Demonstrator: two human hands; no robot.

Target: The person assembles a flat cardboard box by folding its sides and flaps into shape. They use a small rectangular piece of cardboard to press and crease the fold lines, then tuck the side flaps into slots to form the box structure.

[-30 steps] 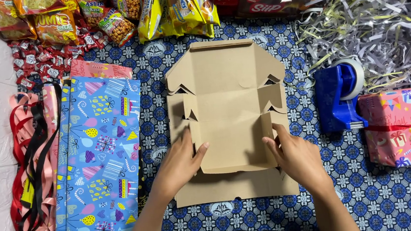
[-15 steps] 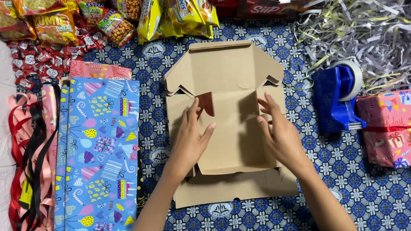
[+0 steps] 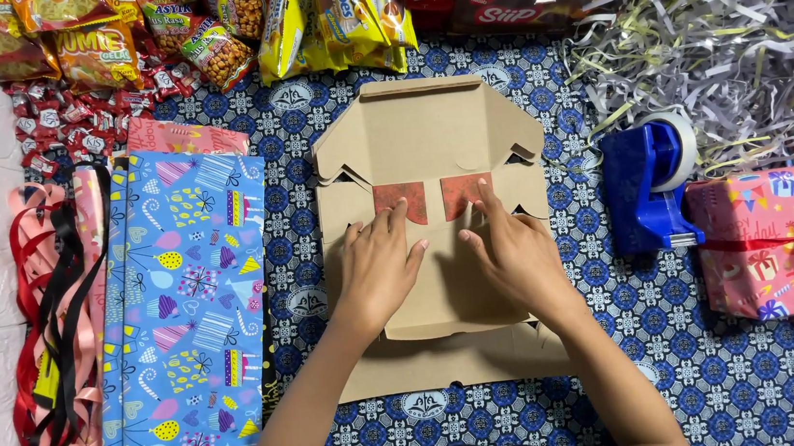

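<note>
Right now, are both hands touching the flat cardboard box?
Touching. The head view shows the left hand and the right hand lying palm-down on the cardboard box, fingertips pressed against its folded panel beside the two red flaps.

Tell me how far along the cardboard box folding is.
Done: the flat brown cardboard box lies spread on the patterned cloth, and two red-lined flaps are turned inward at its middle. In hand: left hand and right hand press a folded panel flat, fingers on the red flaps. Left: no walls stand yet, and the gift wrap and tape dispenser lie untouched.
</note>
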